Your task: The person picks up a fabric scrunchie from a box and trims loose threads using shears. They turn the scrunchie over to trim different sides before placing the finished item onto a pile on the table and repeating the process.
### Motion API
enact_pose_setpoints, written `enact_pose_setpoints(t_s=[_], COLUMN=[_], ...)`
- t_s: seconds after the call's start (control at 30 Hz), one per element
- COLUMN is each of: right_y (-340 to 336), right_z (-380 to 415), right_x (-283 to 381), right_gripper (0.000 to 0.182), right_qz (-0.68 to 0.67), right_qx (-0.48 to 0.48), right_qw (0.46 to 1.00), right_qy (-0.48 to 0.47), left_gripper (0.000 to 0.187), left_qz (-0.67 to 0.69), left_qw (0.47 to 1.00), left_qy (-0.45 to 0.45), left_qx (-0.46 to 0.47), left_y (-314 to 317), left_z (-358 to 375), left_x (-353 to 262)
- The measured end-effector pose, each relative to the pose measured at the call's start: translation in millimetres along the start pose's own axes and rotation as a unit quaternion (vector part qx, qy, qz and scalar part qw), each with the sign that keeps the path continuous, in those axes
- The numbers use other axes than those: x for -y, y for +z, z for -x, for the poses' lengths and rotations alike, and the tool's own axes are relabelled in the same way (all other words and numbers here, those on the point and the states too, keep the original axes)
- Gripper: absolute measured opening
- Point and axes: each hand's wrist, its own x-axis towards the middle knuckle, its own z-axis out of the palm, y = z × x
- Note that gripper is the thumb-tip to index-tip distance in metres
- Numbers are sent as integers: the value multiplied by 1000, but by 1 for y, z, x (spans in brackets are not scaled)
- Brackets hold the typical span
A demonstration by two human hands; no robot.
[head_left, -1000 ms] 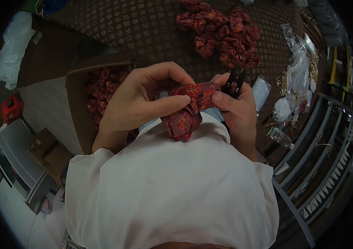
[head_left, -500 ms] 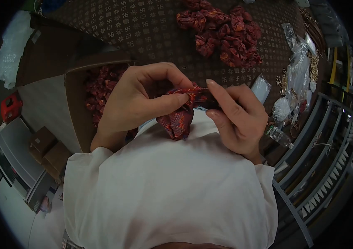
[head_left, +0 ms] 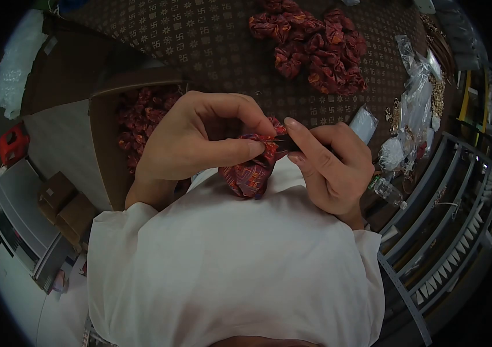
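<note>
A gathered red patterned cloth piece hangs just above my white shirt. My left hand pinches its upper edge between thumb and index finger. On the other side, my right hand has thumb and index finger closed at the cloth's right end, where a small dark item shows between the fingertips; its shape is too small to make out. The two sets of fingertips are close together. Behind them, a pile of similar red cloth pieces lies on the brown patterned cloth.
An open cardboard box at left holds more red pieces. To the right are clear plastic bags, a plastic bottle and a grey metal rack. A red plastic item is at far left.
My right fingertips have come closer together and nearer my left ones. The cloth between them is more bunched, and its hanging part has shifted slightly down.
</note>
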Motion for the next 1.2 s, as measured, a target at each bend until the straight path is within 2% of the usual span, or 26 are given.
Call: enact_pose_setpoints(t_s=[0.17,0.3,0.37,0.4,0.47,0.5,0.57,0.6,0.67,0.77,0.87,1.0,1.2], right_y=[1,-1,-7,-8,-11,-12,-16,-16,-16,-8,-8,-8,-8], right_z=[3,4,3,4,5,4,1,-1,-2,-1,-2,-3,-2], right_x=[-1,1,9,8,5,6,10,12,14,11,12,12,13], right_gripper=[40,37,35,35,34,34,37,37,40,42,42,42,41], right_qz=[39,17,-87,-87,-106,-107,-37,-38,5,51,87,88,5], right_qx=[-7,-5,-17,-16,-72,-69,-27,-25,44,27,35,50,61], right_qw=[999,1000,980,980,968,969,995,995,999,998,995,995,998], right_qy=[-25,-12,177,176,215,213,89,88,29,-19,-18,-15,31], left_gripper=[15,16,16,17,17,17,18,18,18,16,15,13,12], left_qz=[21,10,9,8,8,11,16,20,24,27,24,24,20], left_qw=[1000,1000,1000,1000,1000,1000,1000,1000,999,999,998,999,999], left_qy=[-17,-11,-10,5,21,15,10,-5,-19,-18,-6,-24,-34], left_qx=[-1,0,1,-1,-6,-9,-14,-15,-18,-29,-54,-29,-22], left_y=[0,-1,-1,-1,0,1,3,3,5,9,12,6,6], left_z=[0,2,3,3,3,3,3,3,4,4,5,5,6], left_x=[1,1,2,3,4,4,3,3,3,3,1,2,2])
